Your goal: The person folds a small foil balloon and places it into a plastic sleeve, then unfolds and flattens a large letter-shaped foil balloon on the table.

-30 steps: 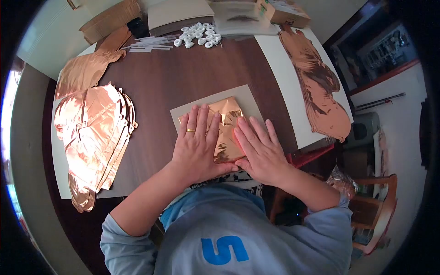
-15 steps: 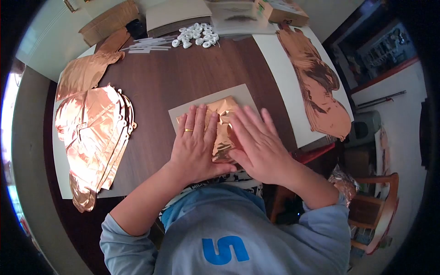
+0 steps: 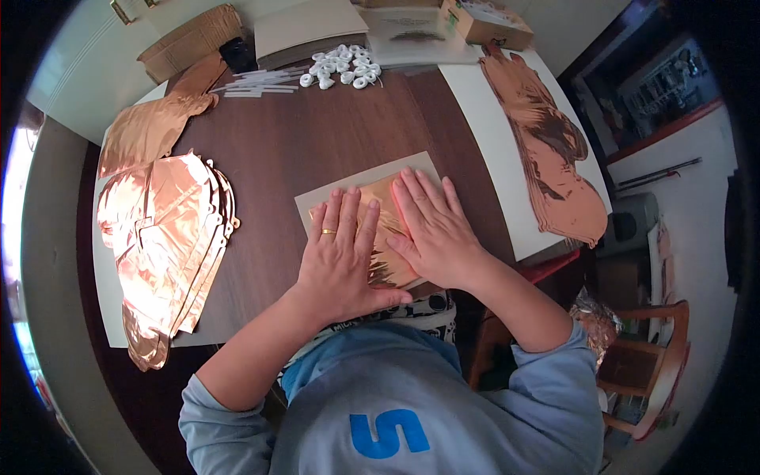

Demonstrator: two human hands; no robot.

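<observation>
A piece of shiny rose-gold foil [image 3: 388, 261], perhaps a folded foil balloon, lies on a beige cardboard sheet [image 3: 317, 195] at the near side of the table. My left hand [image 3: 336, 253] rests flat on the foil's left part, fingers extended, a gold ring on one finger. On its right part, my right hand [image 3: 435, 237] also lies flat with fingers spread a little. Between the two hands the foil shows, smooth toward the far edge and creased lower down. Both palms hide the rest of it.
Stacked rose-gold foil balloons lie at left [image 3: 166, 229], with more foil balloons [image 3: 554, 158] on a white sheet at right. Along the back are white ribbon rolls [image 3: 340, 67], thin white straws [image 3: 257, 83], a cardboard stack [image 3: 309, 36] and an open box [image 3: 487, 24]. A wooden chair [image 3: 673, 356] stands right.
My right hand has come down flat onto the foil and slid slightly up and outward. The foil between the hands looks smoother. My left hand stays nearly in place.
</observation>
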